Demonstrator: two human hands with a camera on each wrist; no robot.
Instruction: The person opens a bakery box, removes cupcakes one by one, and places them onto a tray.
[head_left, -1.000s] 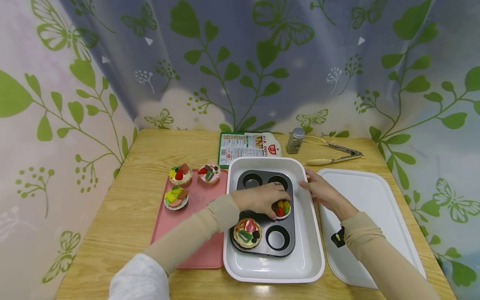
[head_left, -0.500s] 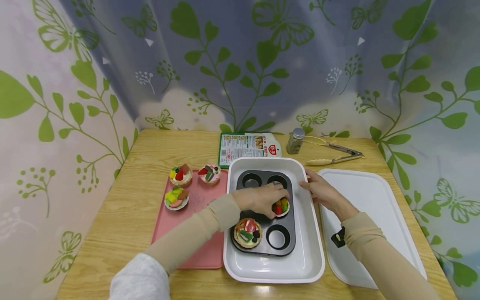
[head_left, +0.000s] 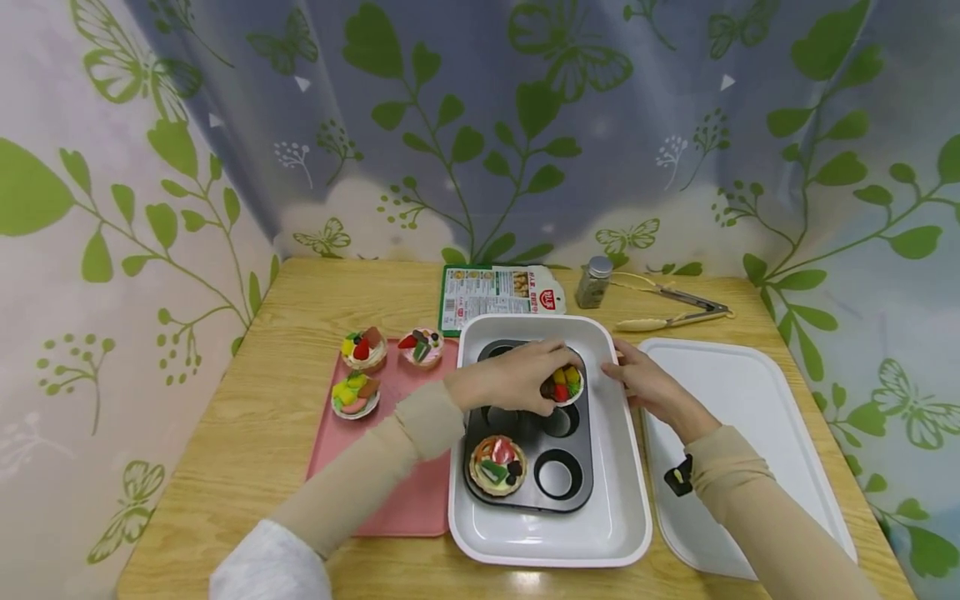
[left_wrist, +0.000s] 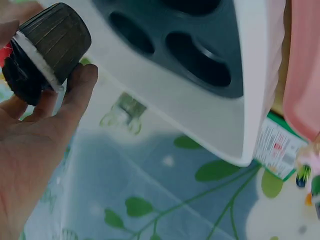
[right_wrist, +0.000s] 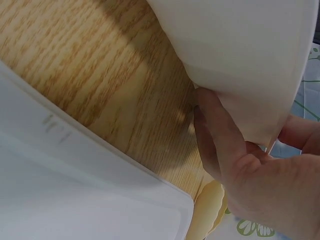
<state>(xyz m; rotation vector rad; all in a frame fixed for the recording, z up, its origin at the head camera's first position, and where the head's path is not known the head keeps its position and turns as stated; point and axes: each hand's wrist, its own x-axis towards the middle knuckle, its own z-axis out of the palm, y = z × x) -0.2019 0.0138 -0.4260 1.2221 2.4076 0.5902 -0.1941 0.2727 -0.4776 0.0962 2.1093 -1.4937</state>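
Note:
My left hand [head_left: 522,375] holds a fruit-topped cupcake [head_left: 564,386] above the dark muffin tin [head_left: 528,492], near its far right cup. In the left wrist view the cupcake [left_wrist: 60,42] is tipped on its side between thumb and fingers, its dark ribbed cup showing. The tin lies inside a deep white tub [head_left: 551,542]. One more fruit cupcake [head_left: 497,465] sits in the tin's near left cup. My right hand [head_left: 651,383] grips the tub's right wall, thumb over the rim and fingers on the outside, as the right wrist view shows on the tub [right_wrist: 240,55].
On the left lies a pink tray [head_left: 405,508] with several fruit cupcakes, such as a yellow-topped one [head_left: 355,395]. A white lid [head_left: 738,450] lies at right. Behind the tub are a printed packet [head_left: 480,292], a spice jar [head_left: 593,283] and tongs [head_left: 682,312].
My left hand has lifted the cupcake out from the middle right cup and moved it away from me, baring that cup. The right hand keeps its grip on the tub.

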